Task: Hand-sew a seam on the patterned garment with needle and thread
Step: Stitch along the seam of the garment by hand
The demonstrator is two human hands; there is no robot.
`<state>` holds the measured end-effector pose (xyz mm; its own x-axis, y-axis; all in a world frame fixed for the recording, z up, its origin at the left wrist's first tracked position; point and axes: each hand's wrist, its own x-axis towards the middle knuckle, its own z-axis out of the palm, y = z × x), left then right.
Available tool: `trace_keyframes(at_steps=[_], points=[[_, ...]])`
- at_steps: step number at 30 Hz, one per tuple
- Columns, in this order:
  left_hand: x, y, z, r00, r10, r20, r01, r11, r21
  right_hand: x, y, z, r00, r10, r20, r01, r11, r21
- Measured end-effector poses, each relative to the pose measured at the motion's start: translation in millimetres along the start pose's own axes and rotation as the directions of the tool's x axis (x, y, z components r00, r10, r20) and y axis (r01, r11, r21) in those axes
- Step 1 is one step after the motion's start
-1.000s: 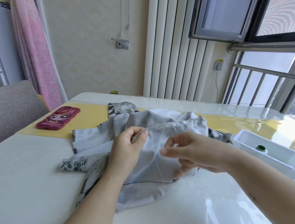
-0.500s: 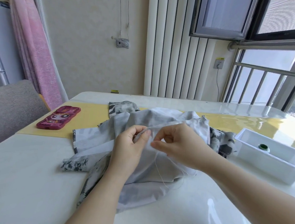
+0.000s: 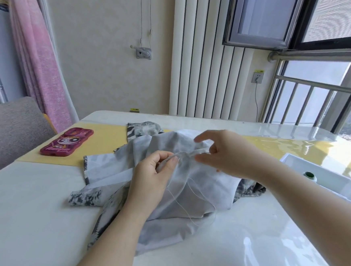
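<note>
Left hand [image 3: 153,174] pinches garment [image 3: 204,183] fold; right hand [image 3: 229,154] just beside, grip unclear.

Right hand [image 3: 221,153] now farther along the garment's [image 3: 208,188] raised fold, fingers apart — thread [image 3: 177,201] slack.

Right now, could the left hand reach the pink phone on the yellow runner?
Probably yes. The phone lies to the left of the left hand, with only low garment and yellow runner between them. But the left hand pinches a fold of the garment, so it must let go first.
</note>
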<state>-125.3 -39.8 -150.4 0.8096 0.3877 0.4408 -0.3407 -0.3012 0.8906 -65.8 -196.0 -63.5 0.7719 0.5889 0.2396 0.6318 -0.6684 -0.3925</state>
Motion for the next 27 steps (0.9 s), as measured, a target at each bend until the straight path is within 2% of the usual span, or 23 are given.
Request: trace_keyframes(at_steps=[8,12,15,17,20,22,25,27], points=[[0,0,0,0.995,0.002,0.102,-0.007,0.999,0.051,4,15,-1,0.996,0.091,0.003,-0.091,0.996,-0.016],[2,-2,-3,0.998,-0.012,0.068,0.008,0.998,0.063,2,19,4,0.995,0.100,-0.004,-0.100,0.995,-0.014],[4,-3,-6,0.998,-0.028,0.048,0.025,0.998,0.066,-1,19,3,0.996,0.062,-0.067,-0.055,0.994,0.099],[4,-3,-7,0.999,-0.030,0.042,0.027,0.997,0.066,-6,14,0,0.996,0.038,-0.084,-0.016,0.968,0.250],[5,-3,-6,0.999,-0.026,0.033,0.024,0.998,0.065,-18,3,2,0.998,0.042,0.043,-0.057,0.872,0.486],[5,-4,-6,0.999,-0.022,0.032,0.020,0.997,0.069,-24,-2,13,0.995,0.014,0.101,-0.057,0.898,0.436],[5,-4,-5,0.999,-0.015,0.030,0.013,0.997,0.070,-28,-6,32,0.998,0.013,0.054,-0.027,0.965,0.261],[5,-3,-5,0.999,-0.018,0.028,0.016,0.997,0.071,-29,-7,40,0.999,0.036,-0.005,-0.033,0.944,0.328]])
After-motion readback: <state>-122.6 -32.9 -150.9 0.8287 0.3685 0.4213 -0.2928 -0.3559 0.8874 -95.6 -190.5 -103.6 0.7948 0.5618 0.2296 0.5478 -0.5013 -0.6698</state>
